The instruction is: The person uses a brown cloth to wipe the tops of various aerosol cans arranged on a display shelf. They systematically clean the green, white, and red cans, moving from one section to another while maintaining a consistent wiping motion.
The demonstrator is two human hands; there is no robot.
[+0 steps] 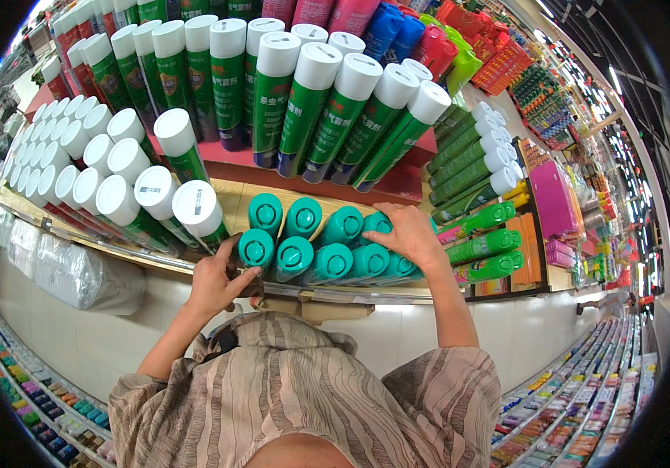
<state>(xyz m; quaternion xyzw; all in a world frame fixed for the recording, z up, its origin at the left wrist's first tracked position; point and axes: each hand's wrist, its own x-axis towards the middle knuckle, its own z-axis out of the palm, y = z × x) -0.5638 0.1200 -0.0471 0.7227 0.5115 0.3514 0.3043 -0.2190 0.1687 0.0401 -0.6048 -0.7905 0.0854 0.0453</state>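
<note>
Teal cans (333,261) on a shelf (230,192).
The left hand's (214,282) grip is spread against a corner can (256,248), the right hand's (413,234) over back cans (376,224).

Teal-capped cans (333,260) are carried in two rows by a wooden shelf (230,210). White-capped cans (126,157) are stood at their ten o'clock, a red riser (272,180) at twelve, and green-topped bottles (482,245) at three.

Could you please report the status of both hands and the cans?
Left hand at front-left teal-capped can. Right hand at back row's right side. Teal-capped cans in two rows. White-capped cans close on left.
</note>
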